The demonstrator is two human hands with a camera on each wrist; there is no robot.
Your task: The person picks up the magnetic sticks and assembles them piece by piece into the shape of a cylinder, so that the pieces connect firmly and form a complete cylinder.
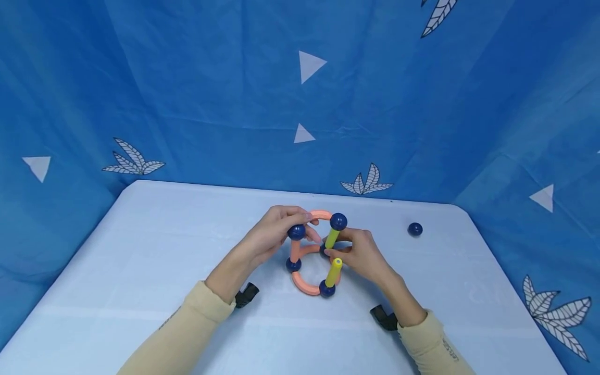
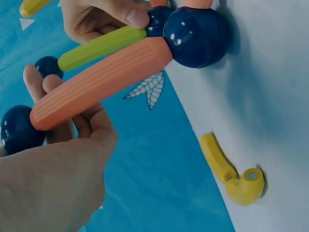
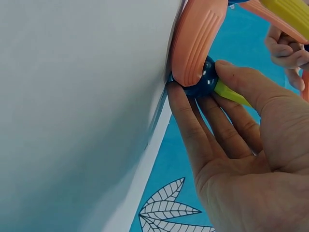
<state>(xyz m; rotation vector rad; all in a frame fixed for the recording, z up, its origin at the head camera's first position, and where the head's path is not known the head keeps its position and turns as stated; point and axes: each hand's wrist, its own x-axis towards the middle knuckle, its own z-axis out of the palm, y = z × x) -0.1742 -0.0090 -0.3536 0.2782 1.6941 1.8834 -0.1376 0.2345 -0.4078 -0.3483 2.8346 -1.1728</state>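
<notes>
A frame of magnetic rods and dark blue balls stands on the table between the hands. Its lower ring has curved orange rods [image 1: 305,285]. An upright orange rod [image 2: 101,82] and a green rod [image 1: 332,238] rise from it, each topped by a ball; a yellow rod [image 1: 334,272] has a bare upper end. My left hand [image 1: 276,229] pinches an upper curved orange rod [image 1: 321,214], which runs to the ball [image 1: 338,222] on the green rod. My right hand [image 3: 241,130] grips the lower ball [image 3: 206,79] at the foot of the green rod, thumb and fingers on either side.
A loose dark blue ball [image 1: 414,229] lies on the white table [image 1: 469,291] at the right. Yellow curved pieces [image 2: 244,187] rest near the table edge in the left wrist view. A blue patterned cloth [image 1: 211,104] hangs behind the table.
</notes>
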